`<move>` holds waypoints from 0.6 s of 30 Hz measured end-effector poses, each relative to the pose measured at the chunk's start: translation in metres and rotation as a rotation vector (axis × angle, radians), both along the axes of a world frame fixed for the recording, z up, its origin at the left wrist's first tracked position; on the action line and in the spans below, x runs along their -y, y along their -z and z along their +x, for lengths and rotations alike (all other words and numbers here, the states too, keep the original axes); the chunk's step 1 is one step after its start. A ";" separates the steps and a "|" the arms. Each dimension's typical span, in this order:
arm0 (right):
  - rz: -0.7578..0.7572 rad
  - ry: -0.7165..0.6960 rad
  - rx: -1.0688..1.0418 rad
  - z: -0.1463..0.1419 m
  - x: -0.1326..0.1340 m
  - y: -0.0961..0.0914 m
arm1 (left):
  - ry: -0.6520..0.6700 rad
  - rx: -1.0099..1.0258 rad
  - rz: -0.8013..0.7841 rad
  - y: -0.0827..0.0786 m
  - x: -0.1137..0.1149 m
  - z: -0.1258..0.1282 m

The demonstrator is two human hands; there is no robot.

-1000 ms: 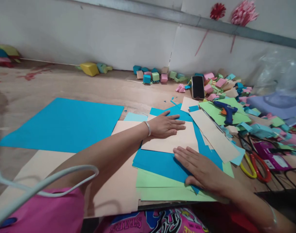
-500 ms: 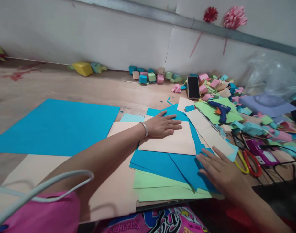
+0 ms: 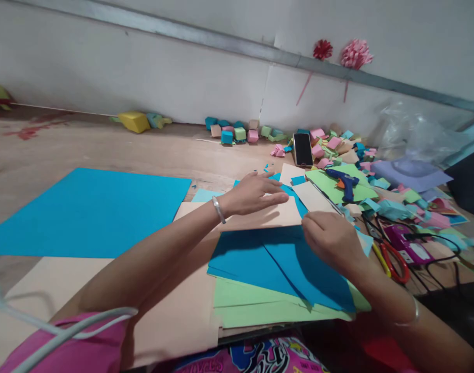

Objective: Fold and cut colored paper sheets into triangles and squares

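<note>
A peach paper sheet [image 3: 266,216] lies over blue sheets [image 3: 248,259], its near edge lifted a little. My right hand [image 3: 332,241] is closed at that sheet's near right corner, pinching it with fingertips partly hidden from me. My left hand [image 3: 256,194], a bangle at the wrist, is stretched out over the same sheet with its fingers open. Beneath the blue sheets, light green sheets [image 3: 256,308] show along the table's near edge. A narrow peach strip [image 3: 316,198] is just beyond my right hand.
A large blue sheet [image 3: 92,212] spreads at the left, near larger peach paper [image 3: 182,316]. To the right are a glue gun [image 3: 345,184], scissors [image 3: 394,261] and a purple power strip [image 3: 410,246] with cables. A phone [image 3: 302,149] lies among small paper boxes. A white cable [image 3: 69,334] crosses the lower left.
My right hand has moved from lying flat on the blue paper to pinching the peach sheet's corner. The sheet's near edge has risen. My left hand has shifted slightly left and arched.
</note>
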State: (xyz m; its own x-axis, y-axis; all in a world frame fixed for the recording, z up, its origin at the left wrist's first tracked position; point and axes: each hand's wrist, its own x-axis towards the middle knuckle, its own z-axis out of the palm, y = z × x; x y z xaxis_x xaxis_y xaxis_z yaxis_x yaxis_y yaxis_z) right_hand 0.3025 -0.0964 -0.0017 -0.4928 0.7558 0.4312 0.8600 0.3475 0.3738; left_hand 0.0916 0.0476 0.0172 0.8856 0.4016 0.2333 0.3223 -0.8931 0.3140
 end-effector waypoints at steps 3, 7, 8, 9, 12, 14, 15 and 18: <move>0.064 0.005 -0.042 -0.007 -0.020 -0.022 | -0.008 -0.030 0.126 -0.030 0.023 -0.002; 0.174 -0.097 -0.187 -0.016 -0.038 -0.044 | -0.120 -0.098 0.345 -0.045 0.040 -0.007; 0.197 -0.115 -0.231 -0.015 -0.039 -0.048 | -0.138 -0.083 0.366 -0.047 0.039 -0.010; 0.217 -0.126 -0.277 -0.014 -0.039 -0.052 | -0.149 -0.055 0.376 -0.050 0.037 -0.014; 0.272 -0.086 -0.426 0.000 -0.037 -0.065 | -0.193 0.055 0.371 -0.064 0.025 -0.033; 0.310 0.013 -0.571 0.012 -0.035 -0.071 | -0.247 0.108 0.338 -0.076 0.018 -0.046; 0.306 0.068 -0.656 0.017 -0.035 -0.073 | -0.275 0.142 0.310 -0.081 0.015 -0.052; 0.159 0.132 -0.965 0.029 -0.042 -0.074 | -0.332 0.245 0.182 -0.088 0.010 -0.061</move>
